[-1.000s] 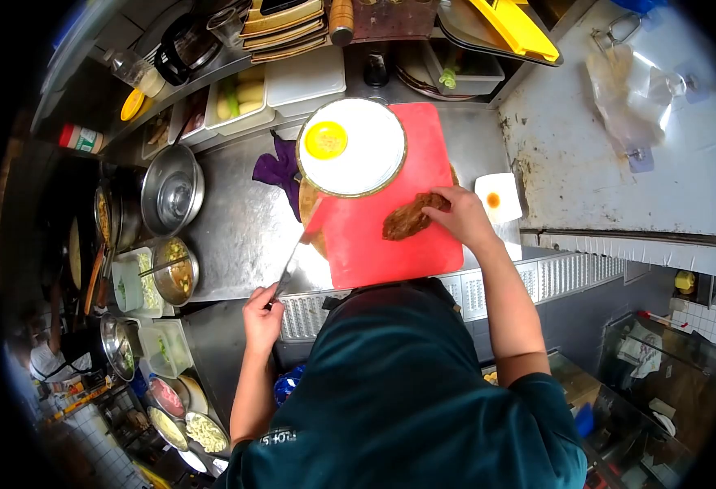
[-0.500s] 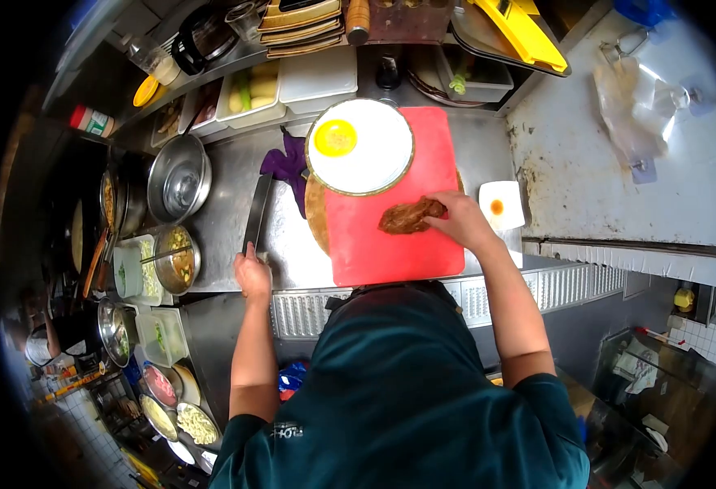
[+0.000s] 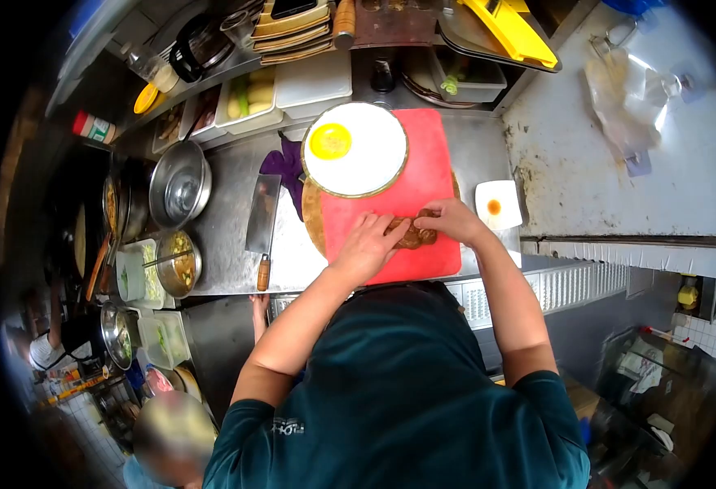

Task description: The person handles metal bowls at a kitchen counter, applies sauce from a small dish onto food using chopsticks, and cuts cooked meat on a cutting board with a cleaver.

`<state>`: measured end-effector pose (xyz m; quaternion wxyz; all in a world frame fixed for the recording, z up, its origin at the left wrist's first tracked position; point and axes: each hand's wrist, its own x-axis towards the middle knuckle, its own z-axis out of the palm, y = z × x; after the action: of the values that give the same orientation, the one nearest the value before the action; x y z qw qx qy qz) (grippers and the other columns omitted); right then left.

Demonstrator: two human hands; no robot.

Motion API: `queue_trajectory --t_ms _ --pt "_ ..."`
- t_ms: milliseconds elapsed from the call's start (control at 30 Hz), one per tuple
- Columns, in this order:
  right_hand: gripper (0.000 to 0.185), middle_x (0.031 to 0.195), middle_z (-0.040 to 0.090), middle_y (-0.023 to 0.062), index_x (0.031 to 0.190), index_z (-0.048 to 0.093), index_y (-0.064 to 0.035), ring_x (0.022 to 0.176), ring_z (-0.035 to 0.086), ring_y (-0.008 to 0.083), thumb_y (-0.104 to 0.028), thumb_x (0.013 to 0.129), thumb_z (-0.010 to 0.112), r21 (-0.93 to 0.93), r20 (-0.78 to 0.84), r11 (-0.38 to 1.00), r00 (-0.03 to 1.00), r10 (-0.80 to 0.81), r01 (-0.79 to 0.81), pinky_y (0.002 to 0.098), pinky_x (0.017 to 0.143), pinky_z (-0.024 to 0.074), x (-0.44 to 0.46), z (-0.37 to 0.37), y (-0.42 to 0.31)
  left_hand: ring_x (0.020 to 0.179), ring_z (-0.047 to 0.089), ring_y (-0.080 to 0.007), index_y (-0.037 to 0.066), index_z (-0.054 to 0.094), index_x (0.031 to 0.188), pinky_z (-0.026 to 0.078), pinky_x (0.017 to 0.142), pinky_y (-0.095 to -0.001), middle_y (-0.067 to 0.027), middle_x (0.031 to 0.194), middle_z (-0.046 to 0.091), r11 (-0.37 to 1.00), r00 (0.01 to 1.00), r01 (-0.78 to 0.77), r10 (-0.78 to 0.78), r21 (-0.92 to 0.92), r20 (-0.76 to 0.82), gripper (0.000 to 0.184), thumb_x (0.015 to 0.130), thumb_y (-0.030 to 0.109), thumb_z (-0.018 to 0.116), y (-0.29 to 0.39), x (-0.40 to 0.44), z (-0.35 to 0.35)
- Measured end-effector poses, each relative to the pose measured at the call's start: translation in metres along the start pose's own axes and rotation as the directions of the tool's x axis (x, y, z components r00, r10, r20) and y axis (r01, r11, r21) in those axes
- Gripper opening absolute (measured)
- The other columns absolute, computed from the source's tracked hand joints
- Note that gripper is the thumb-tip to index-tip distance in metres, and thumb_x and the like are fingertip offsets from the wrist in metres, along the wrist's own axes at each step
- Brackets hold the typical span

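Observation:
Brown cooked meat [image 3: 411, 236] lies on the red cutting board [image 3: 427, 155], and both my hands hold it. My left hand [image 3: 367, 244] has its fingers on the left end of the meat. My right hand [image 3: 454, 222] grips its right end. A cleaver [image 3: 262, 213] with a wooden handle rests on the steel counter left of the board. Behind the meat, a white round plate [image 3: 374, 151] with a yellow dish [image 3: 330, 142] sits on the board. The red board lies over a round wooden board [image 3: 315, 213].
A white square dish [image 3: 498, 204] with brown sauce stands right of the board. Metal bowls [image 3: 180, 186] and food containers [image 3: 147, 273] line the left. A purple cloth [image 3: 283, 165] lies behind the cleaver. Another person [image 3: 170, 444] is at the lower left, a hand [image 3: 259, 314] near the counter edge.
My left hand has let go of the cleaver, now lying on the counter, and moved right onto the meat. Another person has come into view at the lower left.

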<state>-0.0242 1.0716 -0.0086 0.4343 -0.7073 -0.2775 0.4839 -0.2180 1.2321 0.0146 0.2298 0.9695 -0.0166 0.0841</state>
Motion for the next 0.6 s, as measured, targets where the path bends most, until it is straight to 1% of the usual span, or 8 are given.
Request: queue_trajectory --t_ms 100,133,233,300,400,500,533,600 --pt "0.025 0.09 0.072 0.005 0.103 0.074 0.0023 0.084 0.065 0.0117 -0.018 0.089 0.076 0.17 0.027 0.982 0.996 0.082 -0.086 0.0276 0.075 0.0514 -0.001 0.0 0.006 0.106 0.06 -0.0321 0.008 0.066 0.128 0.04 0.106 -0.0489 -0.0137 0.117 0.064 0.998 0.997 -0.017 0.013 -0.06 -0.07 0.055 0.076 0.012 0.079 -0.004 0.001 0.004" --pt "0.024 0.091 0.072 0.0041 0.104 0.073 0.002 0.085 0.064 0.011 -0.016 0.09 0.075 0.225 0.041 0.967 0.993 0.112 -0.118 0.0266 0.077 0.0507 0.0 0.0 0.007 0.106 0.06 -0.0317 0.008 0.066 0.128 0.04 0.106 -0.0494 -0.0131 0.116 0.064 0.997 0.998 -0.016 0.012 -0.072 -0.063 0.055 0.075 0.013 0.08 -0.005 0.001 0.004" --pt "0.024 0.092 0.071 0.003 0.103 0.074 0.0006 0.083 0.063 0.0103 -0.019 0.091 0.075 0.258 0.046 0.959 0.993 0.109 -0.117 0.0264 0.073 0.0495 -0.001 -0.001 0.008 0.106 0.061 -0.0308 0.009 0.066 0.128 0.039 0.107 -0.051 -0.0115 0.116 0.065 0.995 0.999 -0.002 -0.003 -0.101 -0.05 0.055 0.075 0.013 0.081 -0.006 0.001 -0.001" --pt "0.03 0.094 0.071 0.0038 0.106 0.073 0.0 0.083 0.064 0.012 -0.025 0.089 0.077 0.245 0.05 0.961 0.992 0.117 -0.125 0.0281 0.071 0.0508 0.001 -0.003 0.007 0.106 0.061 -0.0309 0.01 0.066 0.128 0.038 0.108 -0.0522 -0.0109 0.116 0.066 0.993 0.998 0.017 -0.023 -0.116 -0.051 0.055 0.075 0.013 0.081 -0.006 0.003 -0.002" --pt "0.036 0.096 0.07 0.0037 0.111 0.072 -0.0014 0.084 0.063 0.0122 -0.03 0.09 0.076 0.228 0.07 0.967 0.993 0.096 -0.11 0.0286 0.07 0.0504 0.003 -0.006 0.007 0.109 0.061 -0.0328 0.008 0.065 0.129 0.041 0.106 -0.0501 -0.0135 0.121 0.065 0.991 0.998 0.042 -0.047 -0.131 -0.041 0.059 0.073 0.011 0.084 -0.008 0.004 -0.003" --pt "0.032 0.094 0.068 -0.0001 0.112 0.07 -0.0039 0.084 0.06 0.0091 -0.03 0.094 0.071 0.245 0.034 0.963 0.994 0.107 -0.112 0.0255 0.071 0.0464 -0.005 -0.009 -0.013 0.107 0.062 -0.0332 0.007 0.064 0.132 0.043 0.106 -0.0445 -0.0144 0.121 0.066 0.945 0.988 0.128 -0.146 -0.302 -0.039 0.063 0.072 0.007 0.084 -0.012 0.004 -0.001" --pt "0.029 0.093 0.067 -0.0019 0.112 0.07 -0.0049 0.083 0.059 0.0077 -0.029 0.096 0.069 0.255 0.012 0.96 0.993 0.119 -0.118 0.0241 0.072 0.0446 -0.008 -0.011 -0.021 0.108 0.062 -0.031 0.007 0.063 0.133 0.044 0.105 -0.0421 -0.0138 0.121 0.066 0.925 0.982 0.17 -0.19 -0.338 -0.025 0.063 0.074 0.006 0.084 -0.012 0.004 -0.002" --pt "0.032 0.094 0.066 -0.0027 0.117 0.068 -0.0066 0.083 0.058 0.0074 -0.031 0.097 0.067 0.287 0.056 0.95 0.992 0.111 -0.123 0.0237 0.072 0.0435 -0.009 -0.016 -0.022 0.109 0.064 -0.0264 0.005 0.06 0.136 0.046 0.102 -0.0372 -0.0128 0.121 0.068 0.877 0.961 0.255 -0.276 -0.407 0.008 0.063 0.077 0.003 0.082 -0.009 0.003 -0.006"
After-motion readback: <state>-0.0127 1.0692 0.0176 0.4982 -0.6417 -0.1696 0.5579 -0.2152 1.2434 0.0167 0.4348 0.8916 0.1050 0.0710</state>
